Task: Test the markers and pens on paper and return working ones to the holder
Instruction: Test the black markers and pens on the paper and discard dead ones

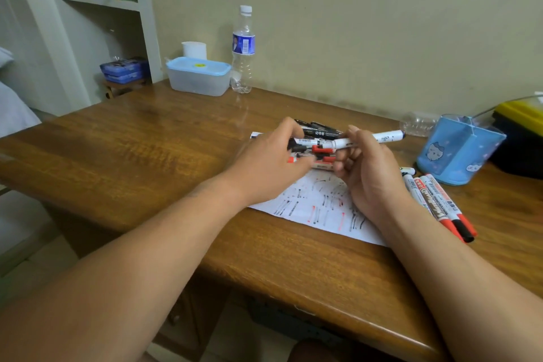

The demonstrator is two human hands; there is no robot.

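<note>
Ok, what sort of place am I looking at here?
Likely a home bedroom or study: a wooden desk against a plain wall, built-in shelves to the left, and a water bottle beside a lidded plastic box.

Both your forearms reach in across the paper (317, 206). Your left hand (264, 161) is palm-down over the paper's far-left part, fingers curled round a bunch of markers (318, 150). Your right hand (367, 176), above the paper's middle, has its palm turned inward and pinches a white marker (382, 137).
</note>
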